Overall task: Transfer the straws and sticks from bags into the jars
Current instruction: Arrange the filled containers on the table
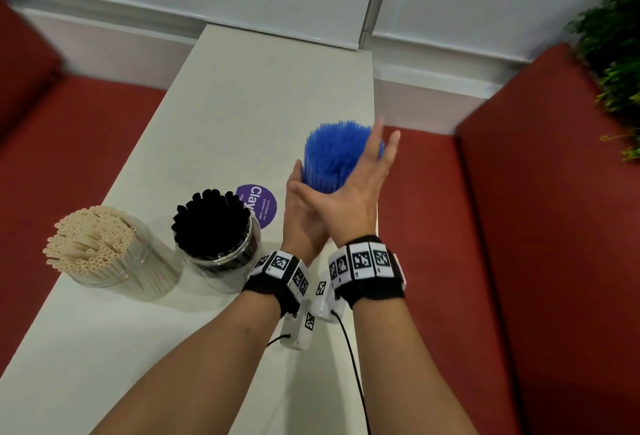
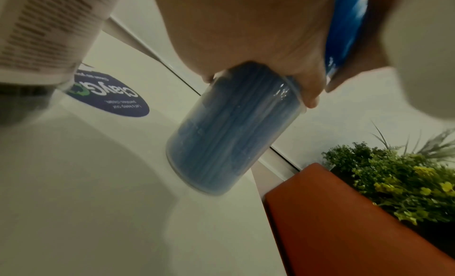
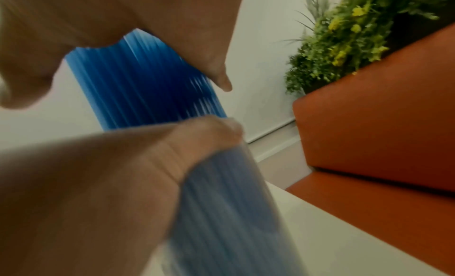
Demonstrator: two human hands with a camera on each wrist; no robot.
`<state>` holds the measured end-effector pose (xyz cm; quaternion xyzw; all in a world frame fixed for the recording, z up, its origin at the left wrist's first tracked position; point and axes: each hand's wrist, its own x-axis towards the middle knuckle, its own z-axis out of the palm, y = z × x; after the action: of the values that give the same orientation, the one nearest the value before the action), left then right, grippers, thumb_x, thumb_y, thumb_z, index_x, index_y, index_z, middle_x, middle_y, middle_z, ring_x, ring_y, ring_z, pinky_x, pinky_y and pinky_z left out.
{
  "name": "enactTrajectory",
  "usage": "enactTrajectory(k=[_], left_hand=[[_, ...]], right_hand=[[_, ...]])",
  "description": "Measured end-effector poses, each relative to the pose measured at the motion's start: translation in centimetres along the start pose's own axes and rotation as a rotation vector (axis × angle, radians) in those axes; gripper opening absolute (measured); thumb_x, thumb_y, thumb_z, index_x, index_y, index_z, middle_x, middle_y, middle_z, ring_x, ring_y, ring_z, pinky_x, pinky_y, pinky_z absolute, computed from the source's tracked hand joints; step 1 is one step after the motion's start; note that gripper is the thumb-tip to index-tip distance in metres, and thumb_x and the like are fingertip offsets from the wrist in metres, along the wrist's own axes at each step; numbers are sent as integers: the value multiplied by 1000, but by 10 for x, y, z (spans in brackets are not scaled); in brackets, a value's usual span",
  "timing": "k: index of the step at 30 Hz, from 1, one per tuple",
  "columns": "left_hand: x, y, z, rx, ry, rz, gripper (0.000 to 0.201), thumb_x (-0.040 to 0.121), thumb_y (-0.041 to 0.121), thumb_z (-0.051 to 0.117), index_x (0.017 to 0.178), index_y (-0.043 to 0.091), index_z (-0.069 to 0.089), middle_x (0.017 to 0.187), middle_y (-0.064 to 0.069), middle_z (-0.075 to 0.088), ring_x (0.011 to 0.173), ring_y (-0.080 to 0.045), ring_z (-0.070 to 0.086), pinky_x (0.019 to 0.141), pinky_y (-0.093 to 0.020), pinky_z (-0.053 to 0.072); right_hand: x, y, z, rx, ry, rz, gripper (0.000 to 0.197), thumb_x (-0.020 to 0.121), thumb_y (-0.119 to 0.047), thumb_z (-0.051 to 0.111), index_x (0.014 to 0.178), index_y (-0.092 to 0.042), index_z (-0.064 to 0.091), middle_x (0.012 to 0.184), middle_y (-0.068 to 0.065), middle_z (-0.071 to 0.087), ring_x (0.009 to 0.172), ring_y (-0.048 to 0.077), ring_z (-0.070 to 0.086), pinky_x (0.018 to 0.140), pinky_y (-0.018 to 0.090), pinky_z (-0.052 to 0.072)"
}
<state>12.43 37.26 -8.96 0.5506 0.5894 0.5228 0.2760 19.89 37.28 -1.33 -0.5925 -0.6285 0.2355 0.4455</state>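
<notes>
The blue straws (image 1: pixel 334 154) stand in a clear jar (image 2: pixel 229 132) near the table's (image 1: pixel 242 95) right edge. The left hand (image 1: pixel 304 213) is wrapped round the jar; the right hand (image 1: pixel 360 189) lies along the bundle, fingers straight. Recommended: steady the jar upright on the table, then tap the tops level. The jars of black straws (image 1: pixel 213 216) and pale sticks (image 1: pixel 91 244) already appear full.
</notes>
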Motion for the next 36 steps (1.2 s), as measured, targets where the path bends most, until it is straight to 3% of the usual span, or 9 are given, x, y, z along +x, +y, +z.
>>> enactTrajectory(k=[3, 7, 10, 13, 21, 25, 29, 33, 36], left_hand=[[4, 14, -15, -422, 34, -111, 49, 102, 51, 49, 139, 20, 59, 134, -11, 60, 123, -25, 55, 107, -41, 42], [0, 4, -6, -112, -131, -192, 70, 92, 43, 62, 151, 13, 38, 148, -9, 48, 134, -24, 47, 117, -48, 35], [4, 10, -8, -364, -132, -303, 51, 101, 28, 54, 148, 13, 43, 140, -6, 57, 125, -18, 58, 101, -40, 52], [6, 21, -8, -462, -57, -183, 73, 91, 60, 63, 139, 7, 51, 121, -8, 68, 105, -19, 68, 84, -33, 57], [3, -8, 12, -232, -28, -261, 130, 45, 70, 92, 151, 49, 20, 155, 17, 34, 142, -11, 42, 109, -43, 46], [6, -11, 12, -389, -70, -259, 120, 57, 79, 81, 154, 36, 25, 154, 7, 42, 140, -19, 46, 110, -47, 46], [10, -8, 9, -375, -45, -251, 108, 64, 87, 69, 148, 26, 38, 142, -3, 52, 129, -24, 55, 103, -51, 51], [6, -10, 10, -364, -64, -294, 121, 54, 60, 94, 151, 45, 23, 146, 8, 46, 131, -17, 54, 102, -45, 53], [2, -23, 4, -304, -139, -282, 142, 49, 42, 101, 153, 50, 6, 153, 16, 32, 141, -2, 39, 115, -42, 41]], right_hand=[[22, -13, 13, -255, -48, -13, 127, 60, -60, 86, 156, -46, 4, 164, 9, -15, 152, 40, 0, 122, 60, 17], [27, -14, 19, -343, -30, 41, 78, 73, -41, 75, 143, -45, 42, 161, -1, 11, 140, 36, 22, 103, 52, 47], [32, -20, 13, -270, -8, 52, 56, 76, -29, 74, 129, -38, 59, 152, -6, 29, 129, 31, 30, 104, 43, 45], [36, -31, 0, -143, 59, 15, 37, 78, -22, 75, 114, -28, 71, 144, -4, 41, 125, 26, 32, 104, 42, 43], [32, -52, -40, -263, 189, -176, 59, 93, -65, 51, 145, -39, 47, 166, -2, 16, 155, 30, -1, 122, 61, 5], [48, -48, -20, -681, -196, -22, 69, 96, -74, 28, 157, -42, 21, 169, -3, -5, 153, 35, -16, 120, 64, -7], [60, -46, -5, -650, -452, -70, 67, 95, -76, 22, 154, -43, 30, 168, -4, 15, 156, 25, -3, 120, 61, -10], [53, -28, -21, 32, 56, -78, 48, 102, -55, 41, 147, -39, 44, 159, -12, 36, 151, 11, 22, 125, 52, 10], [33, 18, -41, 264, 233, 294, 47, 104, -18, 43, 151, -23, 42, 154, -4, 45, 142, 9, 39, 118, 28, 30]])
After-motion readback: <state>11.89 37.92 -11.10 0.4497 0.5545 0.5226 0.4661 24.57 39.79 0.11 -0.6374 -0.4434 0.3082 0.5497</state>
